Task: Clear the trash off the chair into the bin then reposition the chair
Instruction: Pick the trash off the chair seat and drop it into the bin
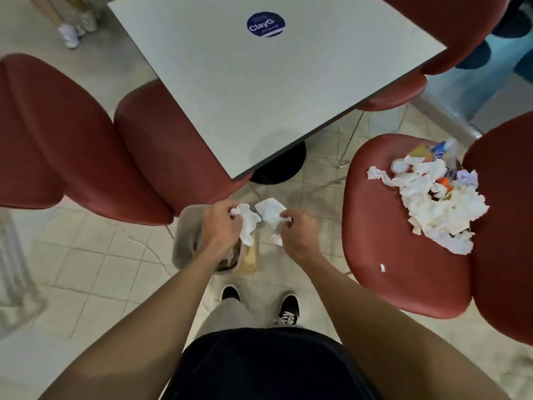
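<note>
Both hands are over the grey bin (184, 235): left hand (220, 229) clutches one crumpled napkin (248, 223), right hand (297, 232) pinches another (dropping comes next, I'd judge). Further right, the tissue pile (432, 197) runs diagonally across the red chair (403, 269), whose back faces away from the table (259, 90).

Soft, even indoor light falls from above, fairly bright. The grey table (259, 82) takes a broad dull sheen without hard glare, and a faint round shadow lies on its near corner. Under the table the floor (95, 272) is darker. Wide-angle distortion bends the table's edges and stretches things far from it. Focus is slightly soft throughout, blurrier toward the corners.
</note>
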`<state>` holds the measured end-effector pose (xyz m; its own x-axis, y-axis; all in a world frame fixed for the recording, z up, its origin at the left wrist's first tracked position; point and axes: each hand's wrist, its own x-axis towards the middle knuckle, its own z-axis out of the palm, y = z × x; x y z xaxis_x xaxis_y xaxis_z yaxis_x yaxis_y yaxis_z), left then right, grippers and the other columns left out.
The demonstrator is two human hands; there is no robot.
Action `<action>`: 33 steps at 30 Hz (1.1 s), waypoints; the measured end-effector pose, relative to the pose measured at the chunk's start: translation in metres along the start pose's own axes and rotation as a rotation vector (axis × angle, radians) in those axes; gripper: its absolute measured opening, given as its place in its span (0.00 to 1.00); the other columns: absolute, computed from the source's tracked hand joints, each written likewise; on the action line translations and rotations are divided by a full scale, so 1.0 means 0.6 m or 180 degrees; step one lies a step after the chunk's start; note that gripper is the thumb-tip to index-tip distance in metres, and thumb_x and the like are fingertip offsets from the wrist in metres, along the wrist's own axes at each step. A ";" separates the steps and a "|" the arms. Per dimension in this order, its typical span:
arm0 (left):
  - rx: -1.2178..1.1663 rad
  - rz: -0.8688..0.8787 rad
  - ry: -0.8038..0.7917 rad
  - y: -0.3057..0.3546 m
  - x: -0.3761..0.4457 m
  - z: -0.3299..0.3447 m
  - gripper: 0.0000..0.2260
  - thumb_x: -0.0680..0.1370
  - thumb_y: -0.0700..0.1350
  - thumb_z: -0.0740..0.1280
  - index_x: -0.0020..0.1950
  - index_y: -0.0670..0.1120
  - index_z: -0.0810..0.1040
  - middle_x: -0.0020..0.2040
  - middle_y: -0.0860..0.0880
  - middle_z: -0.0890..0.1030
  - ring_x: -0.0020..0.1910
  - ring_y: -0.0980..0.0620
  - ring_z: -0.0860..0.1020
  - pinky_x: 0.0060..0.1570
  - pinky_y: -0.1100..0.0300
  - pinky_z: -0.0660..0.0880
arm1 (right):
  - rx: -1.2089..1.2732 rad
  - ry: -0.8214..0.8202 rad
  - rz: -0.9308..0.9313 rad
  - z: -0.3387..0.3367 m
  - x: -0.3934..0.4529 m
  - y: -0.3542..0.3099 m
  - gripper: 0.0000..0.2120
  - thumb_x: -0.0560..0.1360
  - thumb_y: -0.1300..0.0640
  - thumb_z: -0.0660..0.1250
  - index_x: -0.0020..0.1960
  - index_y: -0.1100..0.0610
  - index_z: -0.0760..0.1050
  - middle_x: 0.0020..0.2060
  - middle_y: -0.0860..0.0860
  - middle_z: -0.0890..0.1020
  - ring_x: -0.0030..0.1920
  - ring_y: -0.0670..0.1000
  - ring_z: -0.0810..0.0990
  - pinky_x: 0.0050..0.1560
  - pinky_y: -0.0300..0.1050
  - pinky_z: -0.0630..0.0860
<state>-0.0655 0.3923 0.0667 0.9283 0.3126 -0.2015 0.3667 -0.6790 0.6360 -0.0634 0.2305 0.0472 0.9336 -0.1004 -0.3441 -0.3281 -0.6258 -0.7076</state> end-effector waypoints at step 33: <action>0.0020 0.0165 -0.1605 -0.260 0.109 -0.091 0.15 0.73 0.42 0.69 0.58 0.53 0.79 0.60 0.52 0.79 0.54 0.52 0.77 0.54 0.59 0.73 | -0.0560 -0.0094 0.0954 0.248 -0.049 -0.118 0.13 0.73 0.59 0.64 0.57 0.53 0.78 0.50 0.59 0.80 0.49 0.57 0.79 0.50 0.41 0.72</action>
<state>-0.0652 0.5548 -0.0051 0.8591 -0.0803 -0.5054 0.3183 -0.6895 0.6506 -0.0888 0.3929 0.0158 0.7941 -0.2790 -0.5400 -0.5547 -0.6959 -0.4562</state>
